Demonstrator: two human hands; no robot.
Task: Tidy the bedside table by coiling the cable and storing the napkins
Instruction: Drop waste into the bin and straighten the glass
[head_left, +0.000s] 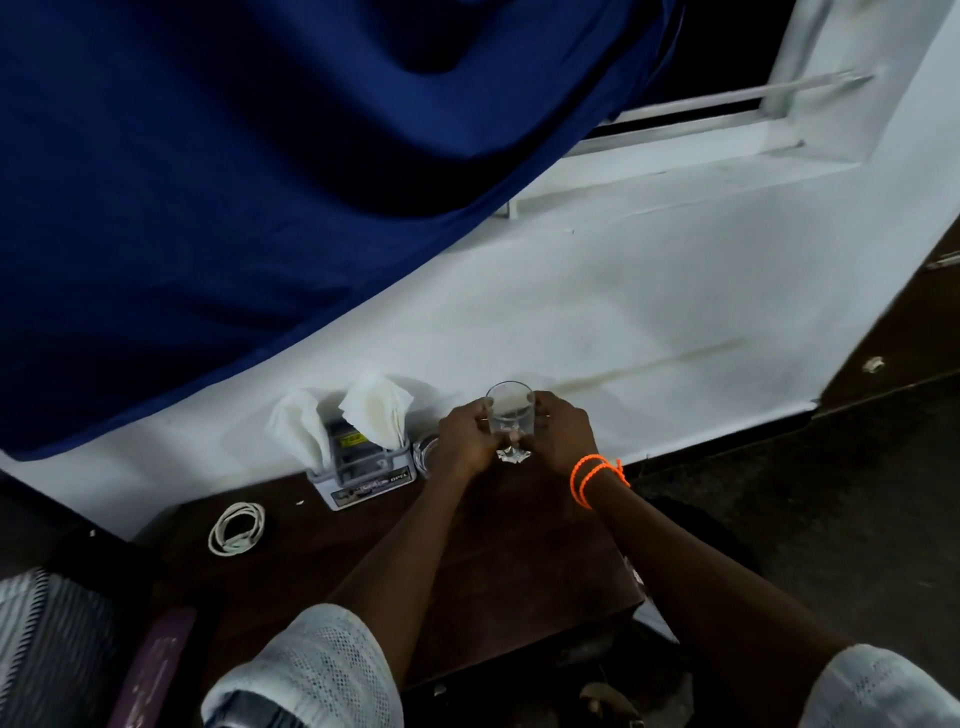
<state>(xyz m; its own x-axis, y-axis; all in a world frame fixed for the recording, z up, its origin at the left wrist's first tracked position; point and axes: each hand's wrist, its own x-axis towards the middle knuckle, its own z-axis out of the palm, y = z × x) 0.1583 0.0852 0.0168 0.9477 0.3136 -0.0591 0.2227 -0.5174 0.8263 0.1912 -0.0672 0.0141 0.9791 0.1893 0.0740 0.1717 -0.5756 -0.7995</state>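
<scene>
1. The white cable lay already wound into a small loose coil near the back left of the dark wooden bedside table, so that part of the task looked done.
2. The white napkins stood in two fanned bunches in a small grey holder at the table's back edge against the white wall, so they appeared stored.
3. Both hands were busy with something else: the left hand and the right hand each curled around a clear drinking glass, held upright just above the table's back edge.
4. A small crumpled foil-like scrap sat under the glass; what it was could not be told.
5. Judged from this, little remained beyond placing the glass.
</scene>
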